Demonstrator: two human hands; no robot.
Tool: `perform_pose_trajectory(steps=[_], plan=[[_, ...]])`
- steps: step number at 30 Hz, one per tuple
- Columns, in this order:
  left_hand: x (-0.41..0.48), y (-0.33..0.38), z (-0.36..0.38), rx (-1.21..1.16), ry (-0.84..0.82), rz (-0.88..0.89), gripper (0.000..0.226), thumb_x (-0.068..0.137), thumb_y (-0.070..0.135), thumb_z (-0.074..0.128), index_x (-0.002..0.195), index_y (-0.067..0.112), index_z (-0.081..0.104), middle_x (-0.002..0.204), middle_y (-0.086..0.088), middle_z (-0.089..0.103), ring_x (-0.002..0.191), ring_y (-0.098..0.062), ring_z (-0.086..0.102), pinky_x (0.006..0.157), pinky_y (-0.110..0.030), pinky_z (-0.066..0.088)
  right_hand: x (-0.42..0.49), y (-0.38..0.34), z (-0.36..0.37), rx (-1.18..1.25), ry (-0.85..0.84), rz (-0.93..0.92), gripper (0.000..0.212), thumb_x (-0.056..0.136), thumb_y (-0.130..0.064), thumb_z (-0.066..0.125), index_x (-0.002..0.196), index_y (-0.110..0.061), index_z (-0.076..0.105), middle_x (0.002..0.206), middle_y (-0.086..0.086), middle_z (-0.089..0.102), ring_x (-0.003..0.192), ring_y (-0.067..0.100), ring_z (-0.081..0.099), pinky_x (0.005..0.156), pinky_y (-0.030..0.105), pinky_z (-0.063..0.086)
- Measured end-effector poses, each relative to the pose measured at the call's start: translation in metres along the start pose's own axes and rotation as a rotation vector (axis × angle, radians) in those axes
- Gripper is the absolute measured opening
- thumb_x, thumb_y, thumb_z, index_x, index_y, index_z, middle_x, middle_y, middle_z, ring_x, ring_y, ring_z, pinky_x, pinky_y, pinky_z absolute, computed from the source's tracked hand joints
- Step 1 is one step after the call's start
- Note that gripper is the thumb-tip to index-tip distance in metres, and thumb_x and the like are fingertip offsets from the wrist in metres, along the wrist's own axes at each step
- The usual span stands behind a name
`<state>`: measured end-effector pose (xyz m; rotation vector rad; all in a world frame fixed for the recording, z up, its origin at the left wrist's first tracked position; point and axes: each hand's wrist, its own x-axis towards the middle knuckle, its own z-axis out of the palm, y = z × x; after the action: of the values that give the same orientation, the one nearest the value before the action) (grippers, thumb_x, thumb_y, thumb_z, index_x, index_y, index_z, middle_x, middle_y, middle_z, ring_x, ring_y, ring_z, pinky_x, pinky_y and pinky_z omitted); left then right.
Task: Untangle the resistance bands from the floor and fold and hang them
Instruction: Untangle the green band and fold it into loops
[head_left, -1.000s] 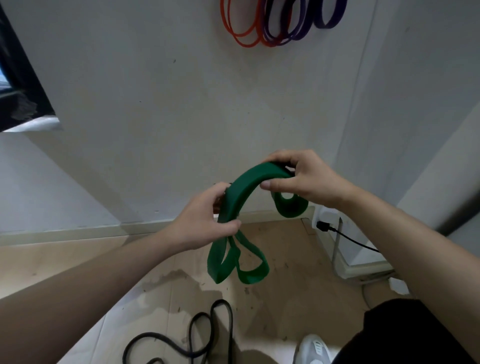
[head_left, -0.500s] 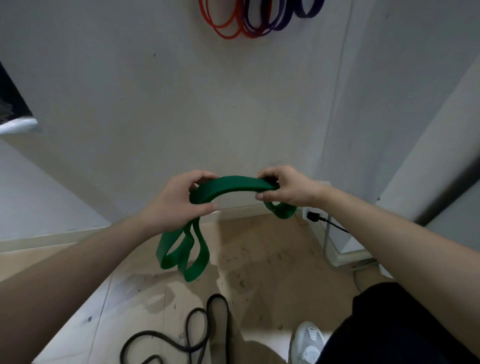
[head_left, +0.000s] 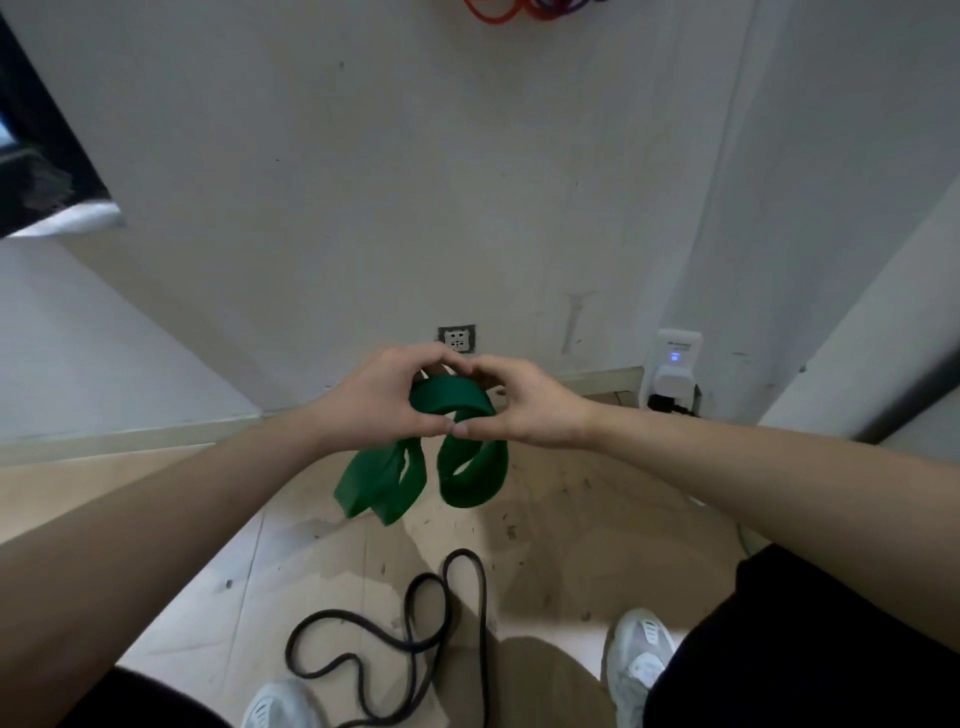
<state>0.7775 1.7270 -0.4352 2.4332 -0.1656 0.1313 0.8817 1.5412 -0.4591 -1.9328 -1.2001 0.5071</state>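
Note:
A wide green resistance band (head_left: 452, 402) is bunched into folds between my two hands in front of the wall. My left hand (head_left: 382, 400) grips its left part, and my right hand (head_left: 519, 405) grips its right part; thumbs and fingertips touch. Two green loops hang down below the hands, one at the left (head_left: 382, 483), one at the right (head_left: 472, 473). A thin black band (head_left: 415, 623) lies coiled on the floor near my feet. Red and purple bands (head_left: 519, 10) hang on the wall at the top edge.
A wall socket (head_left: 457, 339) sits just behind my hands. A white plugged-in device (head_left: 672, 369) stands at the wall's corner on the right. My white shoes (head_left: 641, 660) are on the beige floor. A dark window frame (head_left: 36, 156) is at the left.
My hands have come together until their fingers touch, bending the green band into a tighter fold. They sit lower in view, and the hanging bands have slid to the top edge.

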Motion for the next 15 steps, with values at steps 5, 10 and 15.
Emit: perform_pose_trajectory(steps=[5, 10, 15], plan=[[-0.004, 0.002, -0.012, -0.064, -0.015, -0.040, 0.054, 0.076, 0.019, 0.086, 0.122, 0.030, 0.059, 0.105, 0.006, 0.068, 0.093, -0.010, 0.070, 0.083, -0.031, 0.061, 0.008, -0.008, -0.008, 0.059, -0.024, 0.030, 0.035, 0.086, -0.021, 0.079, 0.115, -0.008, 0.064, 0.106, 0.012, 0.070, 0.098, 0.021, 0.068, 0.093, 0.040, 0.055], [-0.001, -0.005, -0.006, -0.204, 0.075, -0.126, 0.050, 0.067, 0.026, 0.087, 0.109, 0.027, 0.060, 0.090, -0.008, 0.070, 0.082, -0.026, 0.070, 0.079, -0.048, 0.059, 0.010, -0.019, -0.026, 0.150, 0.026, 0.002, 0.030, 0.086, -0.018, 0.079, 0.108, -0.003, 0.065, 0.099, 0.022, 0.069, 0.084, 0.021, 0.067, 0.084, 0.046, 0.056], [0.000, -0.012, 0.008, -0.292, 0.038, -0.200, 0.038, 0.077, 0.028, 0.082, 0.109, 0.019, 0.064, 0.092, -0.007, 0.069, 0.091, -0.023, 0.070, 0.088, -0.049, 0.057, 0.005, -0.019, -0.041, 0.199, 0.112, -0.020, 0.030, 0.088, -0.018, 0.076, 0.111, -0.003, 0.064, 0.102, 0.028, 0.067, 0.091, 0.039, 0.070, 0.087, 0.057, 0.057]])
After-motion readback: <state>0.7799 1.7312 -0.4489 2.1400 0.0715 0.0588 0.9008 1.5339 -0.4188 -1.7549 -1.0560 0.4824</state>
